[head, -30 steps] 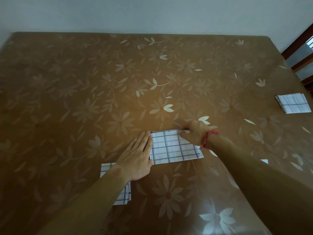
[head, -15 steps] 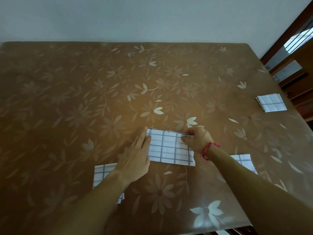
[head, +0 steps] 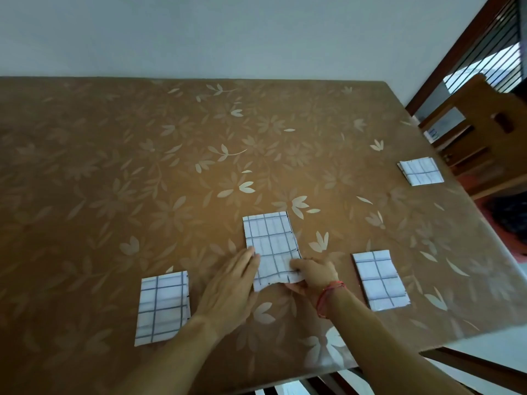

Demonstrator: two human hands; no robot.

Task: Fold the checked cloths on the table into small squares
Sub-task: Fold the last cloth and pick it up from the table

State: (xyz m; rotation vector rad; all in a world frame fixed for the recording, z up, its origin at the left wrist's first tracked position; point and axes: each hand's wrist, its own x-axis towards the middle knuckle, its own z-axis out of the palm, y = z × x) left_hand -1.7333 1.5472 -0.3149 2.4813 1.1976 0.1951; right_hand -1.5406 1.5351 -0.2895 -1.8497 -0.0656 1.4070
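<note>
On bench [head: 114,166], centre cloth [head: 269,243], near edge lifted. Right hand [head: 313,273] fingers pinch that edge. Left hand [head: 231,292] flat, fingers straight, touching its left side. Flanking it: left cloth [head: 162,306], right cloth [head: 379,279]; far-right cloth [head: 420,172] well apart.

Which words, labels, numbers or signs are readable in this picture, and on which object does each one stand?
No text here can be read.
On the wooden chair, the pale label has a small blue mark; it is too blurred to read.
On the middle checked cloth and the other cloths there are only grid lines, no writing.
On the table cover there is only a flower pattern, no writing.
</note>
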